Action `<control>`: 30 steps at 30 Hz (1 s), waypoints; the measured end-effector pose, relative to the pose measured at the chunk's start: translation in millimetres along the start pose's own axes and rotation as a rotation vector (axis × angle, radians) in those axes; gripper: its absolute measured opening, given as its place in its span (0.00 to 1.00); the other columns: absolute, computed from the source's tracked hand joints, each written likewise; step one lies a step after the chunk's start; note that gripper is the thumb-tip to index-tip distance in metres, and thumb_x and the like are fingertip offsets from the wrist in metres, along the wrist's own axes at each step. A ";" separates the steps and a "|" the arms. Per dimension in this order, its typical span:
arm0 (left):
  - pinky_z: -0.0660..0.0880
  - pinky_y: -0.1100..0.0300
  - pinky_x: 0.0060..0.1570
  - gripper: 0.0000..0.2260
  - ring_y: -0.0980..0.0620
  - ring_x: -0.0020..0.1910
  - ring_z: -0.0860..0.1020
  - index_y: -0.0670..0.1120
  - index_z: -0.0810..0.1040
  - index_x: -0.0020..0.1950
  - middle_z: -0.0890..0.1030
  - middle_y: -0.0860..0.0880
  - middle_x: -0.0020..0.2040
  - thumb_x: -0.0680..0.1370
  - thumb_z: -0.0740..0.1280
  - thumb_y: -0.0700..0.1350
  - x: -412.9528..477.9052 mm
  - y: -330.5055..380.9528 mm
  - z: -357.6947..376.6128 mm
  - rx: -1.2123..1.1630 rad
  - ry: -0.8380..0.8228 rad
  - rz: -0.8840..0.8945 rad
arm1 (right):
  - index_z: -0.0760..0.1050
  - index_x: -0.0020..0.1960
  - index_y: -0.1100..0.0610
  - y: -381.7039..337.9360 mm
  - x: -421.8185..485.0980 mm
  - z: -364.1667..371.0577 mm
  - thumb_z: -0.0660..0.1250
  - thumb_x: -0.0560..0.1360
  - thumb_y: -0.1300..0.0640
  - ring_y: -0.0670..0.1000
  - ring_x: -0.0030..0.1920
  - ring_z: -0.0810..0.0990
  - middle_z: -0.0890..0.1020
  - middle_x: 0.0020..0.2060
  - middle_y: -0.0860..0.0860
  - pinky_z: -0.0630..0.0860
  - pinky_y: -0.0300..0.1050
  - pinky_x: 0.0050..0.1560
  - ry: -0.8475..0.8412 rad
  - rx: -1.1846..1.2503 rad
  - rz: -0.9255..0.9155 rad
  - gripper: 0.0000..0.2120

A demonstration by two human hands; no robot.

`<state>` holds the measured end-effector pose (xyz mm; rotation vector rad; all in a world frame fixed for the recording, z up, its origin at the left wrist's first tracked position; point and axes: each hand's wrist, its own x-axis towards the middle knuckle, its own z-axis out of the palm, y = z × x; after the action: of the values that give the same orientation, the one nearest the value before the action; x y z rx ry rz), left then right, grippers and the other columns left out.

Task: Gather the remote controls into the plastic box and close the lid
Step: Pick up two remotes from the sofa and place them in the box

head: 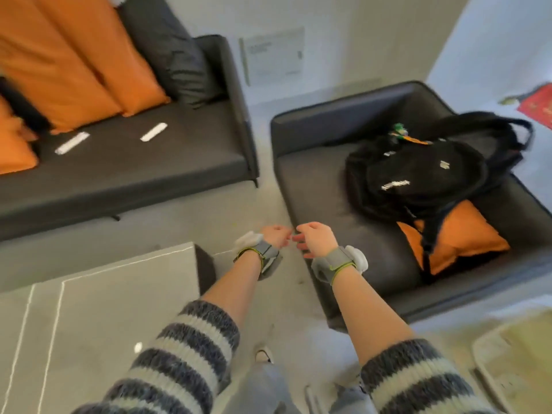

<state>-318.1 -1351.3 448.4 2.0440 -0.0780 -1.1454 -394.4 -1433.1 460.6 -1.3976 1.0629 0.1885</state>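
Observation:
Two white remote controls lie on the dark sofa seat at the upper left: one (pixel 72 143) nearer the orange cushions, the other (pixel 153 132) to its right. My left hand (pixel 276 236) and my right hand (pixel 316 238) hang close together over the floor and the armchair's front corner, far from both remotes. Each hand holds nothing, with the fingers loosely curled and apart. A clear plastic box (pixel 513 354) shows partly at the bottom right edge, blurred. Both wrists wear grey straps.
A grey low table (pixel 98 309) stands at the lower left. A dark armchair (pixel 343 186) on the right holds a black backpack (pixel 418 174) and an orange cushion (pixel 460 237). Orange cushions (pixel 74 64) line the sofa back. Grey floor lies between the furniture.

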 end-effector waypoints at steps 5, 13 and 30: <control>0.71 0.60 0.44 0.13 0.48 0.49 0.76 0.39 0.77 0.59 0.77 0.44 0.50 0.80 0.59 0.42 -15.0 -32.2 -111.4 -0.061 0.087 -0.033 | 0.71 0.51 0.58 -37.8 -3.8 108.6 0.57 0.79 0.58 0.48 0.33 0.73 0.79 0.41 0.54 0.67 0.40 0.34 -0.120 -0.036 -0.007 0.05; 0.68 0.59 0.47 0.12 0.49 0.49 0.75 0.41 0.77 0.58 0.79 0.43 0.53 0.80 0.58 0.44 -28.2 -122.3 -310.7 -0.466 0.376 -0.158 | 0.70 0.53 0.58 -132.0 -5.6 328.4 0.58 0.79 0.58 0.48 0.34 0.75 0.79 0.37 0.51 0.69 0.41 0.34 -0.432 -0.314 -0.131 0.05; 0.64 0.62 0.32 0.13 0.56 0.34 0.73 0.47 0.69 0.34 0.76 0.48 0.45 0.79 0.59 0.44 162.8 -26.8 -463.9 -0.785 0.624 -0.357 | 0.72 0.50 0.57 -317.8 224.8 409.7 0.60 0.77 0.58 0.49 0.31 0.75 0.79 0.33 0.50 0.68 0.39 0.31 -0.527 -0.418 -0.128 0.05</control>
<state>117.1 -1121.0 453.0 1.6124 0.9264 -0.5321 144.7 -1263.7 453.6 -1.6568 0.5071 0.6754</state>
